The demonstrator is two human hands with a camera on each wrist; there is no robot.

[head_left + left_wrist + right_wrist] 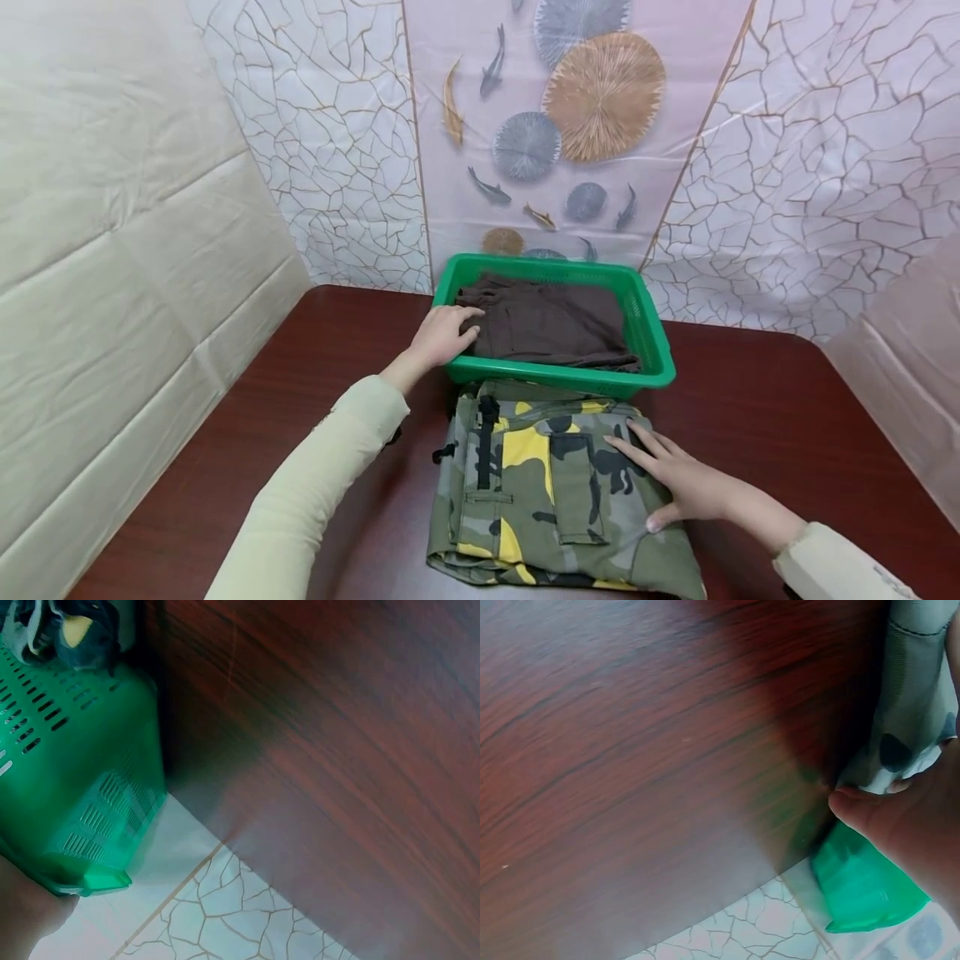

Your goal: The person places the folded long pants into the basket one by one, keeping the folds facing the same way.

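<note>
A green plastic basket (651, 333) stands at the back of the dark wooden table (750, 417) with a folded dark brown cloth (555, 329) inside. My left hand (446, 333) lies over the basket's front left rim, its relaxed fingers bent onto the brown cloth. The left wrist view shows the basket's slotted wall (82, 787) and my palm (22, 915) at its corner. In front of the basket lies a folded camouflage garment (547, 492) in green, yellow and black. My right hand (675, 475) rests flat on its right side with the fingers spread. The garment's edge (915, 697) and my thumb (900, 825) show in the right wrist view.
Patterned sheets (337, 150) hang as walls behind and to both sides of the table. Bare tabletop (315, 375) runs left of the basket and also right of the garment. The basket touches the garment's far edge.
</note>
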